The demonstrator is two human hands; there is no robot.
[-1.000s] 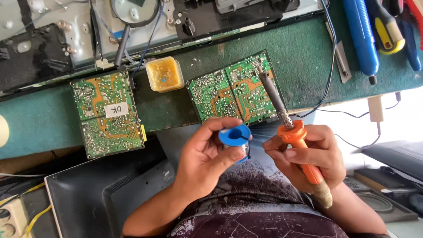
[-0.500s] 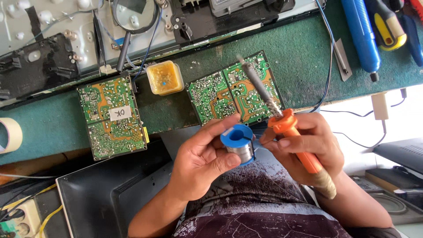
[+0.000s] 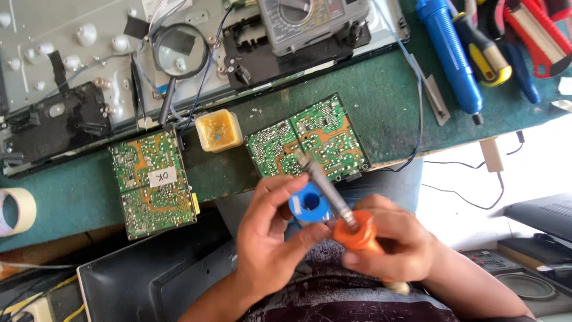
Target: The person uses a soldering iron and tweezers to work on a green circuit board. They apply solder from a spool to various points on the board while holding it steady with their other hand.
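My left hand [image 3: 271, 238] grips a blue solder spool [image 3: 310, 204] just below the bench edge. My right hand [image 3: 390, 244] holds an orange-handled soldering iron [image 3: 351, 229]; its metal shaft [image 3: 325, 188] points up and to the left, crossing the spool. The iron's tip rests at the lower edge of a green circuit board [image 3: 310, 140] lying on the green bench top [image 3: 381, 95]. The two hands are close together, almost touching, over my lap.
A second green circuit board [image 3: 152, 182] lies at the left, a yellow flux tub [image 3: 218, 130] between the boards. A magnifying glass [image 3: 179, 53], a multimeter [image 3: 313, 21], a blue desoldering pump [image 3: 450, 53], screwdrivers and a tape roll [image 3: 15, 211] surround them.
The iron's tip has swung down and left, from over the board to its lower edge. Both hands and the spool have shifted slightly closer together.
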